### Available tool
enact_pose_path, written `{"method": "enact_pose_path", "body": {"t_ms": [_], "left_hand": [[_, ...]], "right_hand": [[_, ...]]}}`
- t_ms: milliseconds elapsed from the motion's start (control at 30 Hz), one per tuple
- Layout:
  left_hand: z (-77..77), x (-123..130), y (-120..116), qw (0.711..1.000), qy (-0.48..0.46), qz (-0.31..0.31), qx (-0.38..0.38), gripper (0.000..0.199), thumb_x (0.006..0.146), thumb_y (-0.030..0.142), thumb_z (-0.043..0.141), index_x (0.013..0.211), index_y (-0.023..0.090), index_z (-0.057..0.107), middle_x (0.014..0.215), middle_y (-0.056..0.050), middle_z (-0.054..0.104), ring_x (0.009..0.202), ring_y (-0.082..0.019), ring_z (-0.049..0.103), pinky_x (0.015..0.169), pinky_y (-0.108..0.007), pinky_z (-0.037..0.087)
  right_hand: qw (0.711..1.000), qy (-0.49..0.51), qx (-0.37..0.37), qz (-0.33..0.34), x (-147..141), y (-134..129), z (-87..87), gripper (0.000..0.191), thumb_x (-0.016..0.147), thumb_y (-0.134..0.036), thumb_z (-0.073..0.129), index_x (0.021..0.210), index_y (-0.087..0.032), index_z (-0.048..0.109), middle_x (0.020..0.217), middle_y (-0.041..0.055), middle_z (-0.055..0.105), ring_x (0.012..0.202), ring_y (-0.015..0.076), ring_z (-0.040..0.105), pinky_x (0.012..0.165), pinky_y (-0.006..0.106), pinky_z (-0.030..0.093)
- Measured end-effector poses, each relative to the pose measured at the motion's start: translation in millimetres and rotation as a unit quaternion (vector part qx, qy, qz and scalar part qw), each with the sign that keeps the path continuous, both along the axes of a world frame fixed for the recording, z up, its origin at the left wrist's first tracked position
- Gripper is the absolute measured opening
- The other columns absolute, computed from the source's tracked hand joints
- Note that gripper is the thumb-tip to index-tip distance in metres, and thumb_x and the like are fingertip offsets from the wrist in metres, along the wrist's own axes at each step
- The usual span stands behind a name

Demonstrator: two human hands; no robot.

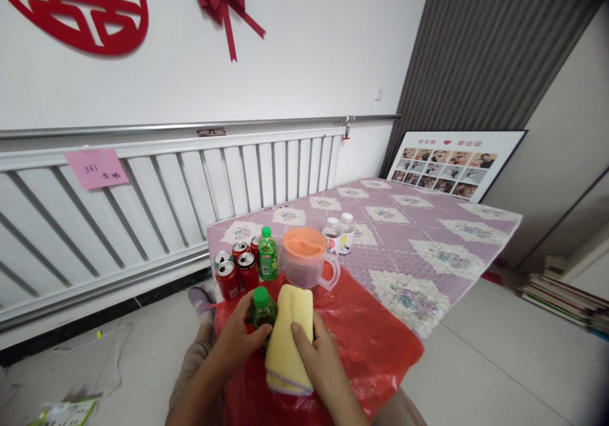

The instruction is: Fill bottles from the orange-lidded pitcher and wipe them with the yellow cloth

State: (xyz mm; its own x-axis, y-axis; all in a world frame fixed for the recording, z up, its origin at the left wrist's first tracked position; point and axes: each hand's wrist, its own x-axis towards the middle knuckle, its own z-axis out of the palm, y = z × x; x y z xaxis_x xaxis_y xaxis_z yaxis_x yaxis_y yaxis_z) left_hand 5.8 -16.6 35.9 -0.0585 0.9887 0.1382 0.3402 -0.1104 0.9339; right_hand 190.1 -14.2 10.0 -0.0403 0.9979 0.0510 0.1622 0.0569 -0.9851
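My left hand (240, 337) is wrapped round a green-capped bottle (261, 308) near the front of the table. Just beside it, my right hand (316, 350) grips a folded yellow cloth (289, 334), thumb on top, with the cloth against the bottle's right side. Under both lies a red plastic sheet (368, 331). Behind the cloth stands a clear pitcher (304, 268) with an orange lid. A second green bottle (268, 258) is upright to its left, next to several drink cans (228, 280).
Two small white-capped bottles (340, 232) stand behind the pitcher on the patterned tablecloth (385, 261). A white radiator (190, 191) runs along the wall. A photo board (442, 166) leans at the back right; stacked books (561, 299) lie on the floor at right.
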Motion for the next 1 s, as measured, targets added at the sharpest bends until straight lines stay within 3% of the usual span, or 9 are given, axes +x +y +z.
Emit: {"method": "enact_pose_path", "body": {"t_ms": [133,300,433,667,867,1000], "left_hand": [[4.7,8,-2,0.998,0.026,0.050,0.005,0.059,0.066,0.018,0.068,0.124,0.022,0.053,0.116,-0.006,0.069,0.109,-0.027,0.064,0.098,-0.042,0.049],[-3.2,12,1,0.996,0.024,0.085,0.011,0.061,0.065,0.022,0.071,0.123,0.017,0.052,0.118,-0.010,0.066,0.113,-0.030,0.061,0.098,-0.045,0.047],[-9.2,9,2,0.997,0.021,0.070,0.028,0.065,0.065,0.021,0.072,0.126,0.018,0.050,0.125,-0.011,0.062,0.118,-0.030,0.058,0.102,-0.045,0.045],[-18.5,-10,4,0.991,-0.104,-0.077,0.019,0.070,0.073,0.015,0.060,0.139,0.019,0.038,0.143,-0.013,0.051,0.130,-0.027,0.051,0.111,-0.046,0.039],[-20.5,-7,4,0.994,-0.098,-0.053,0.016,0.063,0.074,0.016,0.060,0.134,0.018,0.042,0.134,-0.013,0.058,0.118,-0.026,0.060,0.104,-0.045,0.046],[-15.7,2,-1,0.999,-0.035,0.012,0.033,0.058,0.073,0.017,0.062,0.128,0.019,0.047,0.127,-0.011,0.061,0.109,-0.025,0.064,0.097,-0.043,0.050]], "right_hand": [[1.000,-0.016,0.010,-0.008,0,3,3.8,0.042,0.085,-0.041,0.051,0.118,-0.017,0.057,0.108,0.0105,0.072,0.091,0.0264,0.069,0.077,0.034,0.054],[0.997,-0.074,-0.020,0.016,1,11,-23.1,0.043,0.083,-0.039,0.050,0.114,-0.012,0.060,0.106,0.0153,0.072,0.094,0.0281,0.069,0.081,0.037,0.053],[0.996,-0.085,-0.023,0.024,2,12,-34.8,0.043,0.082,-0.036,0.052,0.116,-0.011,0.061,0.109,0.0159,0.072,0.098,0.0279,0.068,0.084,0.037,0.052],[0.996,-0.086,-0.022,0.024,3,12,-33.6,0.046,0.083,-0.038,0.050,0.119,-0.009,0.059,0.112,0.0171,0.071,0.099,0.0286,0.068,0.085,0.038,0.051],[0.998,-0.067,-0.017,0.012,2,6,-32.1,0.046,0.084,-0.041,0.049,0.119,-0.012,0.058,0.111,0.0146,0.071,0.098,0.0272,0.068,0.082,0.034,0.053],[1.000,-0.015,-0.017,-0.008,-2,0,-19.0,0.045,0.085,-0.044,0.050,0.119,-0.015,0.057,0.109,0.0127,0.071,0.093,0.0263,0.069,0.078,0.033,0.054]]}}
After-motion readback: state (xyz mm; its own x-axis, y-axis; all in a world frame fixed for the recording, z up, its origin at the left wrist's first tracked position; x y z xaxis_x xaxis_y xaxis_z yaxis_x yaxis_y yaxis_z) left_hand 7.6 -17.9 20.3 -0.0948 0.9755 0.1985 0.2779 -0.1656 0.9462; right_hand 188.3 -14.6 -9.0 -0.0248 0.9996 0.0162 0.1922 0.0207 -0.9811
